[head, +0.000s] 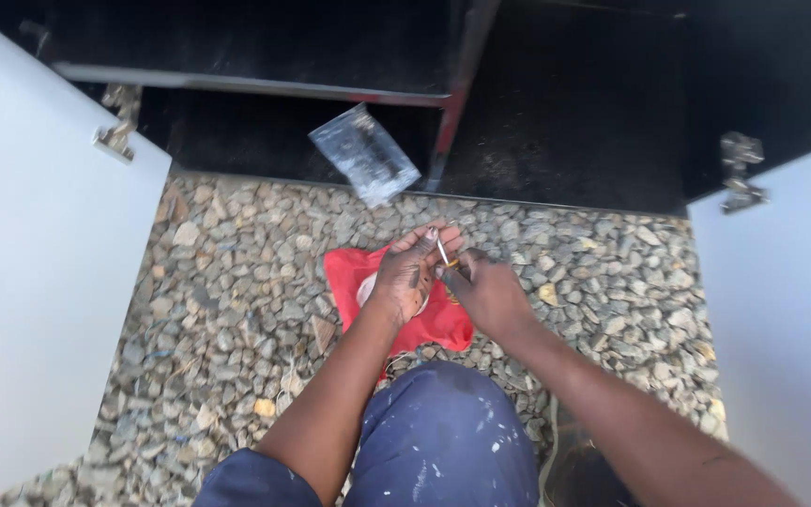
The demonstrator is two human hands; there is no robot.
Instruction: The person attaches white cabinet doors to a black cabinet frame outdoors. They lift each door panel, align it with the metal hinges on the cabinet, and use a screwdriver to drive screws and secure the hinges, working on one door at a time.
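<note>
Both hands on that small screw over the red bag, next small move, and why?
Probably lift the screw toward the open cabinet. The left hand and right hand pinch it together above the red bag, nothing is seated yet, and the hinges sit nearby.

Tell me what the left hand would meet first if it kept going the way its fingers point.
The left hand points up-frame toward the cabinet. Going on, it would probably meet the clear plastic bag on the cabinet's edge first, though depth is unclear.
</note>
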